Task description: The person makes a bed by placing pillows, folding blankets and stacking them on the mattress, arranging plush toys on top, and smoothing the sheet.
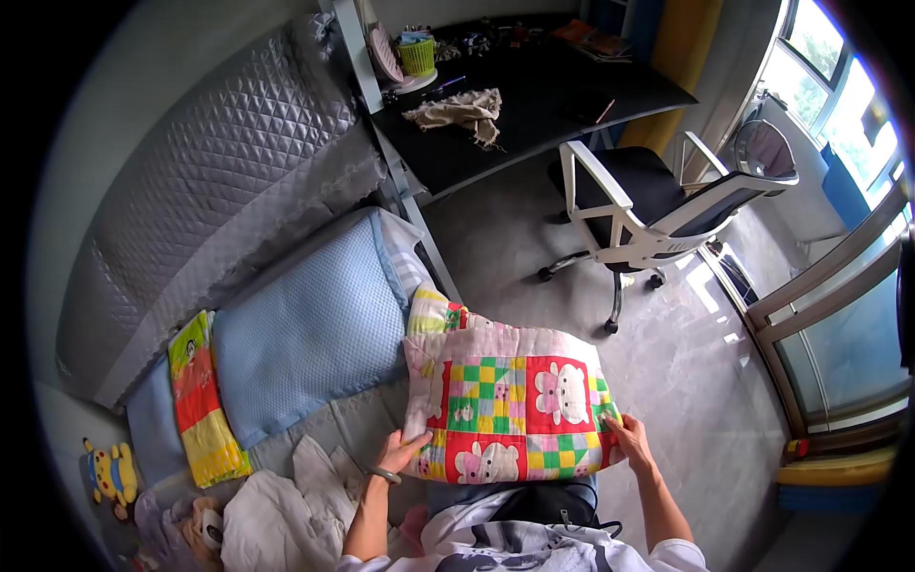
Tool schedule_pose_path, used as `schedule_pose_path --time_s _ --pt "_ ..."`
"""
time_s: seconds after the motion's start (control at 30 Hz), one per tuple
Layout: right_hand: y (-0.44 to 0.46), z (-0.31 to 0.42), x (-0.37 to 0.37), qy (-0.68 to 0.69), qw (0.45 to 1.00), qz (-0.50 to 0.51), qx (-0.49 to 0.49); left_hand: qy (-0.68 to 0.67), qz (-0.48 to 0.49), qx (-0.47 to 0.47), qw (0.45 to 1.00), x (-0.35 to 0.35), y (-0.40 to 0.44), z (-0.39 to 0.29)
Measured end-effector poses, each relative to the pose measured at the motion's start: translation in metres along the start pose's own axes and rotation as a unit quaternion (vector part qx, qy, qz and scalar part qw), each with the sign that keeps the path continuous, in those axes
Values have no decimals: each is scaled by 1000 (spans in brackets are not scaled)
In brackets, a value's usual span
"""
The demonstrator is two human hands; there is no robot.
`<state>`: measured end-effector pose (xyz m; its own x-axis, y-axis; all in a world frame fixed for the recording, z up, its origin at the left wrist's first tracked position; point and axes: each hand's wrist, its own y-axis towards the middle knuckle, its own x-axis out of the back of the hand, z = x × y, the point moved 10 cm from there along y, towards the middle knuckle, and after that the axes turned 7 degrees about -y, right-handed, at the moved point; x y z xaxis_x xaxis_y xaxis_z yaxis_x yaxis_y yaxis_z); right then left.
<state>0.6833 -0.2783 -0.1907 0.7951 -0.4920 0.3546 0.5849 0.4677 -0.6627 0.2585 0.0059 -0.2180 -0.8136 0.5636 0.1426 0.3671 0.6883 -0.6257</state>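
Observation:
Between my two hands is a pillow (515, 405) with a colorful patchwork cover of red, green, yellow and pink squares and white cartoon bears. My left hand (398, 456), with a bangle at the wrist, grips its near left corner. At the near right corner my right hand (629, 440) is closed on it, thumb on top. The fingers of both hands are partly hidden under the pillow. Its far left part lies close to a blue pillow (310, 324) on the bed; whether they touch I cannot tell.
A folded yellow and red cloth (202, 405) lies by the blue pillow, with a yellow plush toy (112, 472) farther left. White bedding (276, 515) is bunched beside me. Ahead stand a black desk (543, 114) and a white-framed swivel chair (629, 205). Glass doors (848, 353) are at right.

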Motion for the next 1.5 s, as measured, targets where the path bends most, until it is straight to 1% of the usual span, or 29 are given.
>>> schedule_pose_path --time_s 0.07,0.13,0.27,0.3,0.33,0.37,0.4,0.5,0.57,0.63,0.7,0.73,0.77,0.8,0.83,0.87,0.9,0.93,0.97,1.0,1.07,1.17,1.2,1.23,1.27,1.3,1.37,1.43,1.5 --pt "-2 9 1 26 999 2 33 6 6 -24 1000 -1 4 2" --pt "-12 17 -14 164 983 78 11 -39 13 -44 998 -9 -15 -27" --pt "-13 1 -8 218 966 132 -41 27 -16 -1 1000 4 -41 -51" --pt "-7 -15 -1 217 966 133 -41 -69 13 -47 996 5 -44 -55" --pt "-6 -15 -3 267 940 212 1 -163 42 -94 981 6 -47 -62" --pt "-11 -12 -5 314 904 287 44 -163 42 -95 981 10 -55 -71" --pt "-13 -19 -5 324 893 307 47 -189 57 -98 975 13 -74 -86" --pt "-54 6 -11 282 915 289 -22 -202 75 -85 973 15 -83 -84" --pt "-45 -36 -10 160 948 266 -76 -177 13 -57 983 24 -62 -29" --pt "-49 -51 -13 69 950 285 -105 -94 28 -60 993 25 -57 -7" --pt "-51 -46 -10 54 950 292 -97 -85 29 -46 995 29 -46 19" --pt "-53 -37 -9 35 949 302 -86 -86 31 -43 995 20 -55 2" --pt "-53 -25 -7 34 949 302 -87 59 -32 -37 997 24 -63 -17" --pt "-45 -6 5 -109 963 236 -63 204 -95 -33 974 25 -70 -46" --pt "-40 10 14 -250 953 165 -37 203 -97 -34 974 15 -70 -68" --pt "-35 48 22 -294 950 13 103 268 -123 -193 936 0 -77 -120" --pt "-47 86 24 -322 906 -141 238 325 -144 -347 868 -21 -92 -162" --pt "-50 106 6 -287 898 -137 304 327 -142 -350 866 -35 -86 -169" --pt "-55 126 -12 -252 885 -132 369 342 -48 -401 848 -71 -83 -174" --pt "-54 128 -43 -306 865 -84 388 354 46 -446 821 -102 -84 -172" --pt "-46 114 -95 -370 838 5 400 389 32 -435 811 -117 -51 -142" --pt "-27 123 -90 -356 839 -22 411 404 -6 -434 805 -106 -14 -142" --pt "-17 121 -90 -355 838 -23 413 300 -32 -396 867 -84 17 -127" --pt "1 113 -80 -329 869 -62 364 190 -58 -347 916 -61 40 -108" --pt "16 106 -68 -303 894 -101 314 189 -60 -346 917 -55 54 -107" --pt "31 99 -65 -279 922 -79 256 171 -47 -355 918 -52 67 -113" --pt "67 87 -61 -246 917 -119 290 151 -36 -368 917 -44 77 -130" --pt "65 102 -54 -275 898 -156 306 370 -30 -367 853 -55 78 -137" --pt "60 112 -44 -302 877 -194 318 350 -33 -368 861 -52 76 -148"
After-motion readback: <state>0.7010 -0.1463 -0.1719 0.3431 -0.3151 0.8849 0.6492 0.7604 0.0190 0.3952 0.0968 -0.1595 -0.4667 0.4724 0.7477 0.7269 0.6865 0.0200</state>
